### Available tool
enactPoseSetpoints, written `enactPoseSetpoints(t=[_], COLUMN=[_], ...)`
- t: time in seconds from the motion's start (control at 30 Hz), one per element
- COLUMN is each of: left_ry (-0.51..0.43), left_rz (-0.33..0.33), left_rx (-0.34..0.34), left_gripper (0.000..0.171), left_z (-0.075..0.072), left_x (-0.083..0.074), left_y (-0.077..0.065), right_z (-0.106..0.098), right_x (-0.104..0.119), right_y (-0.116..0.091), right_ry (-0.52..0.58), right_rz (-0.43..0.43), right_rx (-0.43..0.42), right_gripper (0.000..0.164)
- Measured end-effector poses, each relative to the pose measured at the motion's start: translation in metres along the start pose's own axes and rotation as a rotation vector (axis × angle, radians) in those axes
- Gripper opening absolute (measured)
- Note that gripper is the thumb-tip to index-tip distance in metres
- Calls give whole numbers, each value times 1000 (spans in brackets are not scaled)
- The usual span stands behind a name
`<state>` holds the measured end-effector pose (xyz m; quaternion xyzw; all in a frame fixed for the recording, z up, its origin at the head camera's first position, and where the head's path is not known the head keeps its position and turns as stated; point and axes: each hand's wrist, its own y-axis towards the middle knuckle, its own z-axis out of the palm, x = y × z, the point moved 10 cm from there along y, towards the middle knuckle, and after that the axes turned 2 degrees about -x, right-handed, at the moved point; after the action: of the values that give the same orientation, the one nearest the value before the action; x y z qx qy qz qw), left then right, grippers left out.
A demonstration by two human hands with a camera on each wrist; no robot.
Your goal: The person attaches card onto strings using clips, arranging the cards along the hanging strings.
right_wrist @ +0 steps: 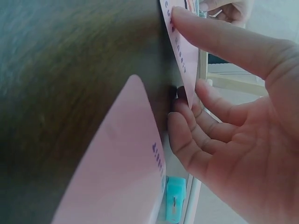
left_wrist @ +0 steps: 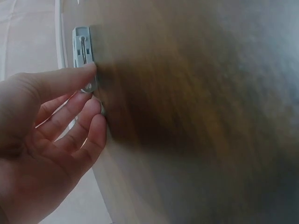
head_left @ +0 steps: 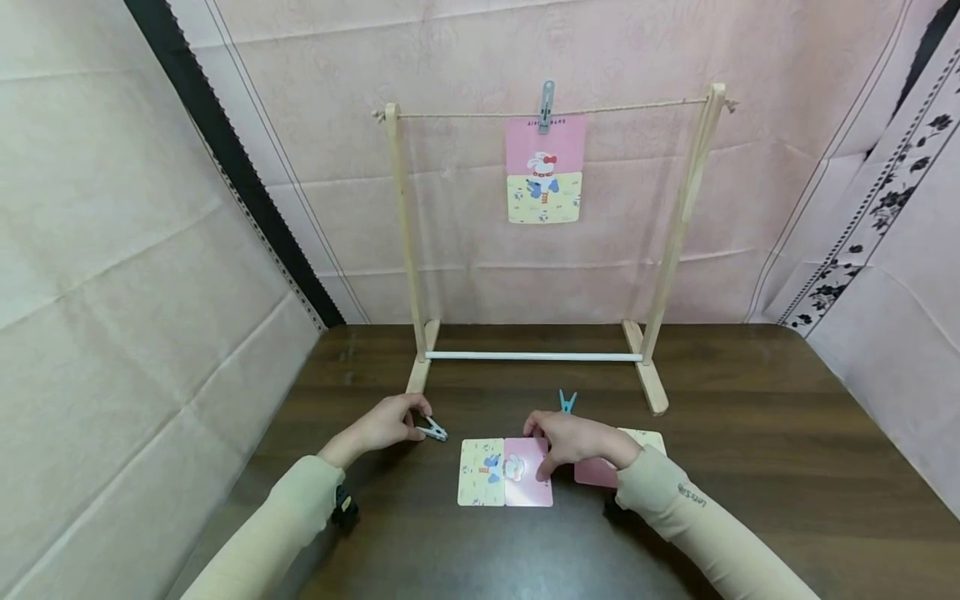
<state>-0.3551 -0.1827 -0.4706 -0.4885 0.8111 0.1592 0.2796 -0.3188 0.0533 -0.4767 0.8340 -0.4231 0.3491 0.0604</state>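
My left hand [head_left: 384,425] pinches the end of a grey-blue clothespin [head_left: 434,430] between thumb and fingers, low over the table; in the left wrist view the clothespin [left_wrist: 83,44] extends past the thumb tip. With my right hand [head_left: 576,437] I pinch the right edge of a pink-and-yellow rabbit card [head_left: 482,472], thumb on top. In the right wrist view some fingertips reach under that card [right_wrist: 183,58]. A second pink-and-yellow card [head_left: 595,473] lies partly hidden beneath my right wrist. Just behind the right hand is a bright blue clothespin [head_left: 567,402].
A wooden rack [head_left: 408,225] stands at the back, with a white lower bar [head_left: 532,357] and a rope [head_left: 465,115] across its top. From the rope a grey clothespin [head_left: 547,104] holds a similar card [head_left: 544,200]. Pale cloth hangs around the brown table [head_left: 420,550].
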Motion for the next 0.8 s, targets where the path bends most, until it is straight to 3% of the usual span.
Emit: enactPoseSetpoints(t=[0.47,0.8], left_ry=[1,-23], left_rz=[3,-30], left_rx=[12,24], left_gripper=[25,24], left_z=[-7,-11], left_x=[-1,2], left_y=[-7,-11], right_z=[-3,-14], right_x=[2,7], right_y=[0,-2], right_ry=[-111,-25], right_rz=[-67,-133], right_rx=[-28,-72], right_gripper=[50,38])
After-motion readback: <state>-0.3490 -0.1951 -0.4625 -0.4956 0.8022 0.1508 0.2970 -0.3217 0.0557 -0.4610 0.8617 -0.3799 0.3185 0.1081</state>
